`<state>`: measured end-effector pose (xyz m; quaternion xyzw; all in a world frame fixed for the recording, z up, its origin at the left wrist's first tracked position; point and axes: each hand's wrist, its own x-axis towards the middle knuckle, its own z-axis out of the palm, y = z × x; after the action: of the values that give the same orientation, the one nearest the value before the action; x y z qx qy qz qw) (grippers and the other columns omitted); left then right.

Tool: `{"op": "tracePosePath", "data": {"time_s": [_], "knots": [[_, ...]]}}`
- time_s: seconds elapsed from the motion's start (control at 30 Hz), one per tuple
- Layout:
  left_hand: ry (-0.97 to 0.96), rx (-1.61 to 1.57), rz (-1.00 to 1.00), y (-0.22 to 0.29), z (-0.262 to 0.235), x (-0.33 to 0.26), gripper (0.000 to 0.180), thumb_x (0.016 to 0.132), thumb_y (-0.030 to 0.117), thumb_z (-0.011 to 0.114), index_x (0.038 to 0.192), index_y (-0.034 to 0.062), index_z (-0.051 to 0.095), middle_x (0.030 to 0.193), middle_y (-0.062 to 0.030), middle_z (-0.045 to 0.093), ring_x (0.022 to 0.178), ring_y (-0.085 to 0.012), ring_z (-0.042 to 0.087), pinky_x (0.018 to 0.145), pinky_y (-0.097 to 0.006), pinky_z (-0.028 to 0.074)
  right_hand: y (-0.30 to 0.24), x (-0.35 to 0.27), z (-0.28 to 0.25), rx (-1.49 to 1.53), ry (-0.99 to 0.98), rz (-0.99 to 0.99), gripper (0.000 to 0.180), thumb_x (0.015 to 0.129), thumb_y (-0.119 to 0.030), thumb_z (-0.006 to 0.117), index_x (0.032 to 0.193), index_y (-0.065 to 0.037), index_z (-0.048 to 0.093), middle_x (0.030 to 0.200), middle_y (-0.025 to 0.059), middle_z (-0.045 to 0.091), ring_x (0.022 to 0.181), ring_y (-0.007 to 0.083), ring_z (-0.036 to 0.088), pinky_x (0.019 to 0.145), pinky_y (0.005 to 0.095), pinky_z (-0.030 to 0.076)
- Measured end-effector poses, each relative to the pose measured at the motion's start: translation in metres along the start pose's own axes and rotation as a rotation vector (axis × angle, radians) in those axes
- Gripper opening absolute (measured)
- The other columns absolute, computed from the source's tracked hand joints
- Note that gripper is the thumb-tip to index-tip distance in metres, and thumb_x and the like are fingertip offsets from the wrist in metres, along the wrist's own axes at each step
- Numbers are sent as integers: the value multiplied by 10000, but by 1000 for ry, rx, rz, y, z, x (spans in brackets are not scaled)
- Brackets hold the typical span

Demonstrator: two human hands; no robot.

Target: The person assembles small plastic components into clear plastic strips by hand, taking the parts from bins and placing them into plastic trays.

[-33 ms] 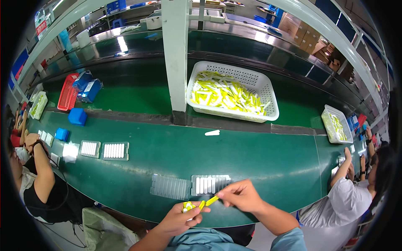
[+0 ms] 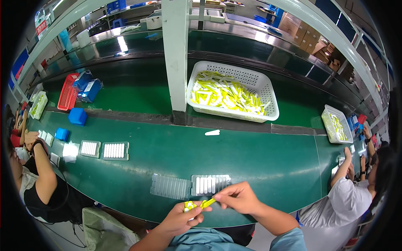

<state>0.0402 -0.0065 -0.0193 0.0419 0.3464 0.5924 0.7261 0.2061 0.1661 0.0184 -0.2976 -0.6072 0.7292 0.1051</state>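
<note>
My left hand [image 2: 176,220], palm up and fingers curled, grips a small bunch of yellow-and-white sticks [image 2: 189,206]. Between thumb and forefinger my right hand [image 2: 241,198] pinches one slim yellow stick [image 2: 208,202]; its far end meets the left fingertips. Just beyond the hands lies a clear ribbed tray [image 2: 222,182] with several white sticks [image 2: 205,184] side by side in its left part. A second clear tray [image 2: 169,186], its slots bare, adjoins it on the left.
A white basket [image 2: 273,98] heaped with yellow-and-white sticks stands beyond, right of a white post [image 2: 176,62]. One loose white stick [image 2: 212,132] lies mid-table. Filled trays [image 2: 116,151] and blue boxes [image 2: 77,116] are at left. People sit on both sides.
My right hand has shifted slightly left, bringing its yellow stick against the left fingertips, where a gap showed before. The trays have not moved.
</note>
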Motion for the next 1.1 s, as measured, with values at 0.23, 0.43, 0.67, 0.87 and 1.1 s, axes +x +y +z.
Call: {"op": "tracePosePath", "data": {"time_s": [0.23,0.43,0.67,0.87,1.1], "knots": [[23,76,17,-5,-8,4,293,1020,59,553,1268,-96,570,1152,-193,662,758,-104,586,513,-213,325,4,9,-13,-153,160,-345,120,930,-110,722,970,-6,766,718,25,703,587,36,579,536,214,447],[86,3,50,0,-1,1,300,1022,42,537,1265,-132,555,1150,-215,654,752,-112,581,513,-212,335,-12,32,-54,-140,-90,-86,103,917,-84,717,936,12,746,734,13,696,660,38,606,567,215,466],[41,-21,8,-3,-11,2,295,1016,32,544,1271,-115,550,1209,-235,638,775,-129,594,526,-210,358,-22,49,-40,-644,-129,-199,111,836,-126,758,885,-35,718,731,41,686,632,161,648,610,312,513],[82,-21,16,0,-10,-1,251,998,26,566,1229,-73,580,1154,-234,652,740,-163,575,567,-234,414,-22,49,-31,-895,-103,-418,513,787,-109,759,1279,-80,616,794,67,599,677,218,606,649,365,507],[95,-38,5,-1,-16,0,256,996,32,574,1234,-59,583,1147,-222,658,756,-174,580,576,-234,429,-26,51,-41,-719,-172,-327,547,798,-70,781,1311,-66,589,758,26,547,633,130,536,584,290,454]]}}
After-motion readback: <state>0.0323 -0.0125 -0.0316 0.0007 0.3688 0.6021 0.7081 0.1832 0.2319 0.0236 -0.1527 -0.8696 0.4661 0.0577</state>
